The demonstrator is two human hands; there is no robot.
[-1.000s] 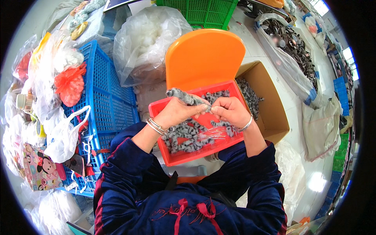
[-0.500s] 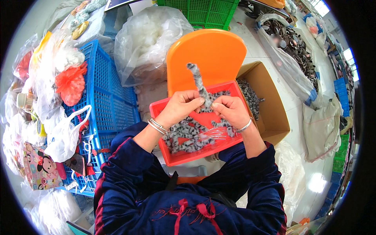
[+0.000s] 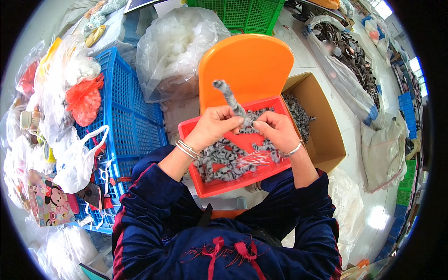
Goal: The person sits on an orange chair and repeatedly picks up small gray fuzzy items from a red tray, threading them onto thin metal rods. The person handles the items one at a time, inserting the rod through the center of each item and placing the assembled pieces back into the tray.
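Note:
A grey striped plush tail (image 3: 229, 96) stands up from the pinching fingers of my left hand (image 3: 212, 128), its closed end tilted to the upper left. At its lower end, my right hand (image 3: 279, 132) is closed with thumb and forefinger together, close to the left fingertips. A thin white strand (image 3: 252, 122) shows between the two hands; the right fingers appear to grip it. Below both hands is a red plastic tray (image 3: 199, 185). Several more grey plush pieces (image 3: 221, 170) lie in it, with a loose bundle of thin white wires (image 3: 256, 159) on the right side.
An orange chair back (image 3: 245, 60) rises behind the tray. To the right stands an open cardboard box (image 3: 329, 135) with more grey pieces. A blue plastic crate (image 3: 135, 112) is at the left, a clear bag of white stuffing (image 3: 179, 46) beyond it.
The plush tail has tipped further to the left in my left hand. My right hand has drawn slightly away from it, and the white strand now shows between them.

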